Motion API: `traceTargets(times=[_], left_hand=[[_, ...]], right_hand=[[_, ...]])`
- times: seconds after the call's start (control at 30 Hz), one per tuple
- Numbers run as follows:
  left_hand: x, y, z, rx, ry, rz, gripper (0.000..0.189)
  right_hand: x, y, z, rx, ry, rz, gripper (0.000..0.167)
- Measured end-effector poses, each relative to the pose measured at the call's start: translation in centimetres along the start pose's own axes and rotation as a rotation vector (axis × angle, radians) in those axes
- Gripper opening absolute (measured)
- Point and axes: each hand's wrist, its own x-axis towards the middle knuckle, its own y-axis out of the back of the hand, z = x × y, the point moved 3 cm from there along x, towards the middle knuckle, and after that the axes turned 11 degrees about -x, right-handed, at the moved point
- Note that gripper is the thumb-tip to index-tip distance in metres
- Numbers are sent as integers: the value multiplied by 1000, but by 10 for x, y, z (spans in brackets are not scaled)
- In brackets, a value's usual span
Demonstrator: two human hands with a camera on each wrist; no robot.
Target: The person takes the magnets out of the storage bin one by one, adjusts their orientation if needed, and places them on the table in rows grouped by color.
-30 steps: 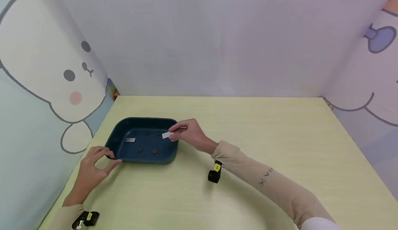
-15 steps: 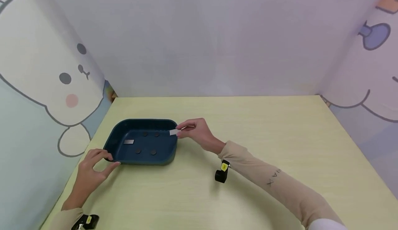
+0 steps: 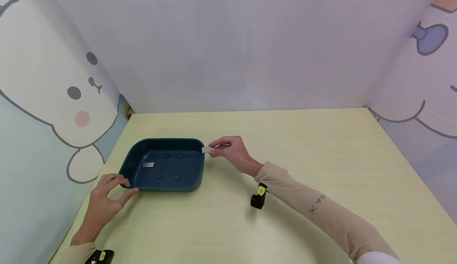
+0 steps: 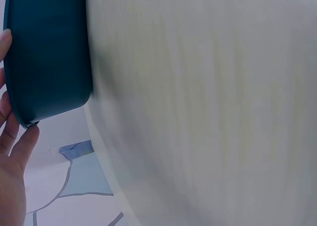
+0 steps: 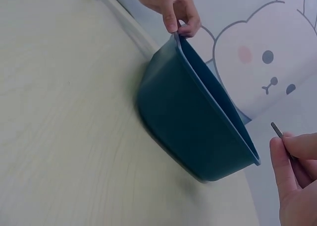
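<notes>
A dark blue-green rectangular tray (image 3: 192, 184) with high walls sits at the left of the table. My left hand (image 3: 103, 204) grips its rim at the near left corner, thumb outside and fingers over the edge; the right wrist view shows this hold too. Just past the tray's right rim, my right hand (image 3: 232, 153) pinches a small flat silvery-white rectangular piece (image 3: 206, 150) between thumb and fingers. Seen edge-on in the right wrist view, that thin piece (image 5: 277, 130) is above the rim. On the tray's floor lie a similar rectangular piece (image 3: 148, 164) and several small dark discs (image 3: 176, 176).
The pale yellow table (image 3: 285, 145) extends to the right of the tray. A plain whitish wall (image 3: 242, 46) stands behind it. Cartoon-printed panels (image 3: 43, 77) flank both sides. A black wrist camera (image 3: 258, 200) hangs below the right sleeve.
My right hand has moved rightward with the rectangular piece, from above the tray's inside to beyond its right rim. My left hand keeps its grip on the near left corner.
</notes>
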Motion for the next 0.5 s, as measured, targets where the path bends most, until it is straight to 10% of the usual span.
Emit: traceTargets(times=[0.5], left_hand=[[-2, 0, -1, 7, 17, -1, 35]], right_hand=[[2, 9, 11, 12, -41, 70, 24]])
